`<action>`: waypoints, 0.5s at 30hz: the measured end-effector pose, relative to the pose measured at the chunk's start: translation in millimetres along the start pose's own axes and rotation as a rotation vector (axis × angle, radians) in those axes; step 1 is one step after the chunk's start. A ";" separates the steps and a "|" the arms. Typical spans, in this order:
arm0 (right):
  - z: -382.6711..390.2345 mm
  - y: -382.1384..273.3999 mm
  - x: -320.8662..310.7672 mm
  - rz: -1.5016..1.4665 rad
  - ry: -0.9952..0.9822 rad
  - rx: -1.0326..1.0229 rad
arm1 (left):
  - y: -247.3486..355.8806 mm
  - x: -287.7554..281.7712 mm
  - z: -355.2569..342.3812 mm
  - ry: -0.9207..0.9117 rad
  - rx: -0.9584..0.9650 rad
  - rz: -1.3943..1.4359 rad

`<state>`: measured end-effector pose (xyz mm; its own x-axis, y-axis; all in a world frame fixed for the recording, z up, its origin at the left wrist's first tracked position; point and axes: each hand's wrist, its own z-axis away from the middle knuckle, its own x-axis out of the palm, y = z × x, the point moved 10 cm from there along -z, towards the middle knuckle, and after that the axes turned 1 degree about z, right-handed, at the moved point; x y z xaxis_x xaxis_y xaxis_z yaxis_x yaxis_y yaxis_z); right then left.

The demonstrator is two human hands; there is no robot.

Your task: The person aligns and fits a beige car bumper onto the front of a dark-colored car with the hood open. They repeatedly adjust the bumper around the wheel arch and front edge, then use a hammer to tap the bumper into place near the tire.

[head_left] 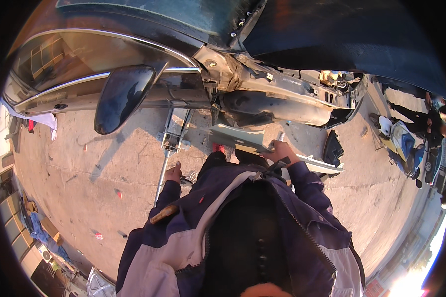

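Note:
My right hand grips a pale grey-green body panel, which lies low below the car's exposed front side. My left hand hangs beside the long handle of a metal floor jack, curled at a small dark object that I cannot make out. Above both hands is a dark car, with its wing mirror, open bodywork and black wheel-arch liner. A pale strip extends right of my right hand, beside a black plastic piece.
The concrete floor has small scattered scraps. At the right are a scooter and dark-clothed people. Cardboard and blue material lie at the far left by a building. A raised dark panel overhangs the upper right.

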<state>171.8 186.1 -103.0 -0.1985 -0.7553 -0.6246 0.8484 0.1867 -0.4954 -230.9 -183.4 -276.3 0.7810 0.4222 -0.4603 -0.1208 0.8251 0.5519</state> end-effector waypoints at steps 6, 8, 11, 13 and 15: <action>-34.5 2.6 -19.3 0.107 -0.064 -0.017 | -10.9 13.6 9.1 0.059 0.012 -0.105; -43.8 2.5 -30.5 0.147 -0.074 -0.027 | -22.0 17.8 8.4 0.077 0.021 -0.167; -55.5 -2.9 -49.7 0.161 -0.054 -0.070 | -31.6 19.0 8.3 0.136 0.026 -0.398; -60.6 -15.2 -65.9 0.130 0.013 -0.162 | -25.0 22.2 10.7 0.148 0.031 -0.534; -64.6 -22.3 -77.3 0.145 0.036 -0.194 | -0.8 29.5 15.8 0.115 0.095 -0.419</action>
<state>136.5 280.9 -82.6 -0.1016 -0.6893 -0.7173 0.7601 0.4114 -0.5030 -198.1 -177.6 -279.3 0.6769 0.1022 -0.7289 0.2526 0.8979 0.3605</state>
